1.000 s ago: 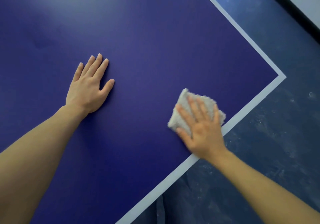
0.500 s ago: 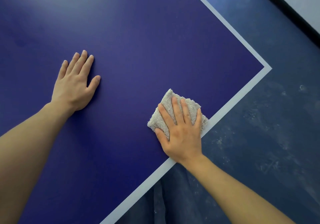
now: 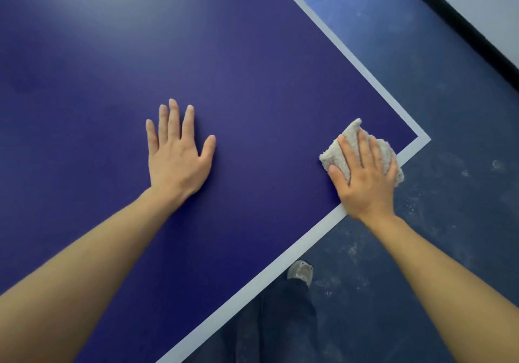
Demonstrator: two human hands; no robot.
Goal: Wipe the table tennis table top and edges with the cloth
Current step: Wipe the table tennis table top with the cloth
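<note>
desk [image 3: 252, 67]: your dark blue top fills most of the view, and its pale border line [image 3: 309, 236] turns a corner at the right
floor [image 3: 449, 250]: blue and scuffed with pale marks, below and to the right of the desk
skirting [image 3: 463, 25]: a black strip at the upper right, under a pale wall
leg [image 3: 280, 320]: your dark trouser leg stands beside the near edge
left grip [image 3: 177, 157]: released, with the palm flat on the bare top and the fingers straight and slightly spread, well apart from the cloth
right grip [image 3: 365, 183]: released, with straight fingers pressing down on the cloth, the thumb along its left side and the heel of the palm over the border line
cloth [image 3: 330, 157]: pale, fluffy and folded, under your right grip just short of the corner, its right end reaching past the near edge
shoe [image 3: 302, 271]: grey, on the floor just beside the near edge
</note>
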